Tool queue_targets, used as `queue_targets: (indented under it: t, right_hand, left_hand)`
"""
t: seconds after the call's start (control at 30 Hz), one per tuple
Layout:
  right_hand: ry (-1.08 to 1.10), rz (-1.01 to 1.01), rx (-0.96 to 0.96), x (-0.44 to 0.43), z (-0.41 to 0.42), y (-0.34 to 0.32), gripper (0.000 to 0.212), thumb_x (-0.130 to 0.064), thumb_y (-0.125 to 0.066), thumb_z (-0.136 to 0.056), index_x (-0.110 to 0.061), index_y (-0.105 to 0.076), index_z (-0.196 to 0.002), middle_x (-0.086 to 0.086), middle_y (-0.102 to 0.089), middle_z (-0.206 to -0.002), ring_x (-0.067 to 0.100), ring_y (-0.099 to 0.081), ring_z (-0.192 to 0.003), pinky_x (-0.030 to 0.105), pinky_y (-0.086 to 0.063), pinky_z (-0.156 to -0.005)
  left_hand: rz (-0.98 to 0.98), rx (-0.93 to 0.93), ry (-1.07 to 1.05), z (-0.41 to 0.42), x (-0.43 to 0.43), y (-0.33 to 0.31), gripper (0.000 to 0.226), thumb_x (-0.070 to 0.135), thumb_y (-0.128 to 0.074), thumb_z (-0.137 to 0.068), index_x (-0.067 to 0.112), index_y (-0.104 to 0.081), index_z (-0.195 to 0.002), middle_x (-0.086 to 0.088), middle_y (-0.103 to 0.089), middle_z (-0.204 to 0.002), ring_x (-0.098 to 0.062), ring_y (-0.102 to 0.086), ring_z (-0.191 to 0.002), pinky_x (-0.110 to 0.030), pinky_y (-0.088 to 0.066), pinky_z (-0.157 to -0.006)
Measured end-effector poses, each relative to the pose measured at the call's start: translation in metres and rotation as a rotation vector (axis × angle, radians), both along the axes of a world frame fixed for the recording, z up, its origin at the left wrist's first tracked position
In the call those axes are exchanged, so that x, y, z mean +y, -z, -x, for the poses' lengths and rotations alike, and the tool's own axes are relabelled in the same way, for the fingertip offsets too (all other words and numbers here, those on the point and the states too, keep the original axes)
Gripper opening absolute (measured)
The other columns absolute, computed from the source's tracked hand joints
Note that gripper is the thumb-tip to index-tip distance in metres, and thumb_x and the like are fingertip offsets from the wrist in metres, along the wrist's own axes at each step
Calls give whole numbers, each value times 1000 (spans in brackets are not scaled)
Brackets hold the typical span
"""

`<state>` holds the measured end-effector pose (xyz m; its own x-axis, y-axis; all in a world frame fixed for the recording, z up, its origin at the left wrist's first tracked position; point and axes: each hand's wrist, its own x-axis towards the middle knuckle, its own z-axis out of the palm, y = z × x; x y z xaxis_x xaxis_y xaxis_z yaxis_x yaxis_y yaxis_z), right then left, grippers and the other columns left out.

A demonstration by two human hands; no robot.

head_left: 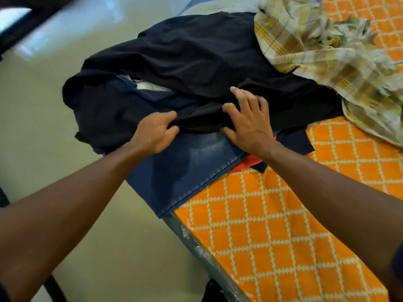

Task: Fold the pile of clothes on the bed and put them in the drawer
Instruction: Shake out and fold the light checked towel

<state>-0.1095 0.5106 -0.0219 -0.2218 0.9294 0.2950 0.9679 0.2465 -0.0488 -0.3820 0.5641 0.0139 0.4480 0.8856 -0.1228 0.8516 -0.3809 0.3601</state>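
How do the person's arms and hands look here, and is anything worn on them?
Both forearms are bare: the left forearm and right forearm show no sleeve. The left hand and right hand carry no glove, and no ring, watch or bracelet is visible. A dark blue edge at the right upper arm may be a short sleeve.

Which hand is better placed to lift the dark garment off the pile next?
Probably the left: the left hand pinches the near edge of the dark garment, while the right hand lies flat on it, fingers spread, gripping nothing.
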Motion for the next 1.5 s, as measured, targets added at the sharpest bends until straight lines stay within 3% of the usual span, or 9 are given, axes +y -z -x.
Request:
queue_targets:
  t: [0.1, 0.33, 0.47, 0.73, 0.97, 1.1, 1.2, 1.33, 1.5]
  right_hand:
    - [2, 202, -13, 7, 2, -19, 83, -34, -74, -70, -28, -41, -147, 9, -41, -154, 32, -34, -145, 61, -16, -119]
    - [-154, 438, 28, -15, -10, -60, 20, -35, -42, -66, -24, -51, -81, 8, -71, -84, 37, -67, -89, 35, -33, -67]
    - [-187, 529, 62, -64, 4, -92, 27, -41, -45, -63, -26, -59, -81, 9, -73, -87, 37, -68, -91, 38, -47, -71]
    - [-188, 908, 541, -166, 51, -88, 51, -51, -63, -78, -12, -64, -111, 12, -66, -102, 33, -63, -96, 39, -49, -78]
    - [198, 279, 569, -124, -84, -45, 58, -20, -69, -80, -18, -56, -137, 7, -54, -130, 30, -51, -118, 48, -48, -98]
    - [402, 414, 334, -81, -121, -46, 91, -50, -76, -80, -32, -28, -156, 6, -29, -159, 32, -31, -143, 49, -37, -109]
    - [408, 467, 184, -55, -125, -36, 57, -41, -60, -93, -25, -47, -146, 5, -43, -151, 32, -39, -139, 49, -39, -103]
    - [560, 309, 655, -41, -135, -34, 28, -22, -40, -103, -11, -65, -112, 7, -64, -103, 30, -60, -95, 35, -38, -70]
    - [1082, -48, 1323, -63, -198, -57, 38, -18, -32, -108, -10, -57, -134, 11, -61, -131, 27, -57, -116, 24, -46, -85]
  left_hand:
    - [177, -51, -2, -16, -44, -18, 23, 36, -47, -78, 18, -40, -66, 2, -48, -61, -27, -51, -62, -39, -35, -57]
    - [586, -347, -235, -49, -141, -15, 21, 40, -60, -70, 21, -55, -75, 4, -58, -65, -12, -57, -57, -38, -48, -60]
    - [375, -518, -226, -37, -160, -6, 52, 46, -63, -75, 28, -49, -122, 3, -60, -110, -16, -61, -103, -37, -49, -86]
    - [-30, -283, -49, -32, -147, -23, 23, 36, -48, -76, 19, -52, -91, 1, -50, -88, -23, -46, -81, -46, -42, -74]
    - [48, -110, 13, -98, -140, -35, 81, 53, -57, -70, 33, -39, -146, -3, -45, -143, -28, -40, -134, -54, -40, -102]
    - [216, 237, 292, -149, -171, -11, 131, 79, -71, -58, 48, 13, -154, -1, 12, -167, -30, 1, -154, -62, -24, -113]
    - [153, 413, 296, -162, -186, 18, 138, 63, -79, -65, 46, 30, -148, -7, 27, -163, -42, -17, -145, -54, -44, -96]
    - [103, 263, 241, -161, -165, 29, 112, 35, -72, -79, 41, 8, -157, -11, -14, -160, -37, -52, -107, -47, -55, -81]
    - [4, 0, 180, -151, -117, -4, 65, 25, -59, -79, 29, -48, -143, -5, -59, -112, -36, -63, -96, -46, -55, -81]
